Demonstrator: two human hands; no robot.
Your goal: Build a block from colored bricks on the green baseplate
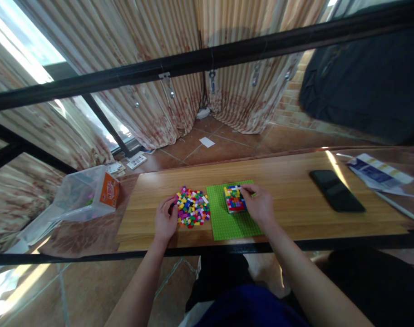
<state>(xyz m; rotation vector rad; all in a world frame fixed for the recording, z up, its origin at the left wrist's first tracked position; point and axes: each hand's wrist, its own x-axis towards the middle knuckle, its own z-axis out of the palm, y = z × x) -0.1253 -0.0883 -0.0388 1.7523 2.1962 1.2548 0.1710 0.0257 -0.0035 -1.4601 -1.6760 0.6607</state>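
See on the long light-brown wooden tabletop (292, 225) a flat green studded plastic baseplate (227, 229), lying close to the near edge. Find on this baseplate, in the half towards its far edge, a small box-shaped block of many-coloured plastic bricks (233, 200). Hold the right hand (260, 206) at the right side of this block, with thumb and index finger close together by its far right corner; cannot tell whether clamped on a single brick or only touching the block.

See just beside the left edge of the baseplate a spread pile of small loose many-coloured plastic bricks (194, 210). Rest the left hand (165, 221) at the left side of this pile, with fingers bent and thumb near the index finger; cannot tell, at such small size, whether apart or closed on a brick.

Notice towards the right edge of the tabletop a black rectangular phone (337, 190), and beyond the left edge a clear plastic box with an orange label (79, 190).
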